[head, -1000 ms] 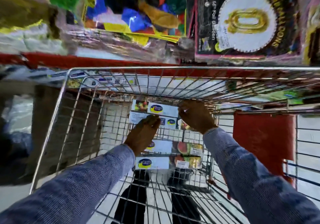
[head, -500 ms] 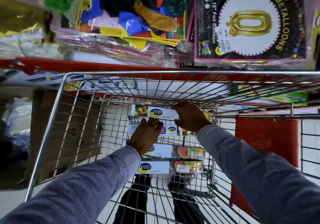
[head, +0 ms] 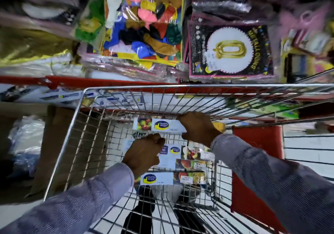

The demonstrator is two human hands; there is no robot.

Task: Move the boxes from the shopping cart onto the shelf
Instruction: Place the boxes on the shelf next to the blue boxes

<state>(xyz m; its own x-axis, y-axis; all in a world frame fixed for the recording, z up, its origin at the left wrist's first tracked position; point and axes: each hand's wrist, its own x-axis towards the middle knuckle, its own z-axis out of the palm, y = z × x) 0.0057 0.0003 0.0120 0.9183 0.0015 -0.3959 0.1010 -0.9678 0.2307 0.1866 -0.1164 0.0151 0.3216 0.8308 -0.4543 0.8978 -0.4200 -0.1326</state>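
Observation:
Several long white cling-film boxes with a blue and yellow logo lie inside the wire shopping cart (head: 180, 86). My right hand (head: 197, 128) is closed over the right end of the farthest box (head: 162, 125), which sits raised and apart from the others. My left hand (head: 143, 153) is curled over the left end of the second box (head: 174, 151). Two more boxes (head: 157, 178) lie nearer to me on the cart floor. The red-edged shelf (head: 108, 81) runs just beyond the cart's far rim.
On the shelf lie packs of coloured balloons (head: 144, 31) and a foil balloon pack (head: 229, 51). A brown carton (head: 54, 143) stands left of the cart and a red panel (head: 256, 161) to its right. My feet show through the cart floor.
The farthest box has come up and away from the second box in my right hand. My left hand has slid a little lower. The view has tilted up toward the shelf.

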